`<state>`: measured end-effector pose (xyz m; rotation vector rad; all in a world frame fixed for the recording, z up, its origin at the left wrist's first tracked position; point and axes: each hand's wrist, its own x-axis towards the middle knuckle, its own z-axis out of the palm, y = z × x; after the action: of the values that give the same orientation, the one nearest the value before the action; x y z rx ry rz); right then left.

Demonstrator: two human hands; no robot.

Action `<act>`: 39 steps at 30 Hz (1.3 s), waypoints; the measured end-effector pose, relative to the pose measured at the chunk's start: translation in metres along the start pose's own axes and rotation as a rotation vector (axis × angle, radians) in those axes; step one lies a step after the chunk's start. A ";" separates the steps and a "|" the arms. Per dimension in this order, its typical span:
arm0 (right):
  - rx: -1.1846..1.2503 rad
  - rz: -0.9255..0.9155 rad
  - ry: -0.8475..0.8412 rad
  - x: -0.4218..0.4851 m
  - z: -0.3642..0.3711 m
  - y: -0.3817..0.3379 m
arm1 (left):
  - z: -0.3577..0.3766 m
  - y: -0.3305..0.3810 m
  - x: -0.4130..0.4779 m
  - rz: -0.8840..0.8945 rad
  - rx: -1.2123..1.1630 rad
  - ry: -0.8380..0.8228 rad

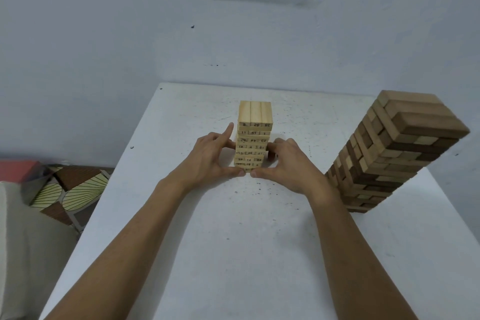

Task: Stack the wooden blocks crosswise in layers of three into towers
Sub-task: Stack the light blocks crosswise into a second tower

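At worktop centre: pale tower (253, 138) of numbered wooden blocks, upright, crosswise layers of three, top layer complete.
Left hand (210, 156): low against the tower's left side; thumb at the front of the base, index finger raised along the side, other fingers curved onto it.
Right hand (288, 164): low against the right side; thumb at the front base, nearly meeting the other thumb; fingers curled round the right face.
Brown tower (389, 153): taller, mixed shades, near the right edge, apart from the pale tower.
Worktop (246, 241): white, dark-flecked.
Patterned box (70, 190): below, left.
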<state>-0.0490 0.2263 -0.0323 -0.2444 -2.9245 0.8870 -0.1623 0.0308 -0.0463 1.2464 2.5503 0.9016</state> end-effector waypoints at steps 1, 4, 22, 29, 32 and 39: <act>0.002 0.007 0.000 0.003 0.000 0.001 | -0.001 -0.001 0.003 -0.001 -0.002 -0.007; 0.024 0.031 0.002 0.012 -0.001 0.003 | -0.003 -0.002 0.013 0.004 -0.001 -0.020; 0.029 0.039 0.025 0.018 -0.003 0.002 | -0.006 -0.003 0.025 -0.008 0.010 -0.027; 0.009 0.114 0.043 0.007 0.003 -0.003 | -0.003 0.001 0.011 -0.056 0.019 -0.005; 0.057 0.143 0.098 -0.007 0.005 -0.010 | -0.006 0.007 -0.002 -0.098 0.022 0.014; 0.153 0.169 0.181 -0.063 0.008 -0.032 | -0.019 0.016 -0.044 -0.164 0.022 0.119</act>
<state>0.0080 0.1845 -0.0225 -0.5379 -2.6847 1.0456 -0.1309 -0.0041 -0.0266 0.9981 2.7133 0.9409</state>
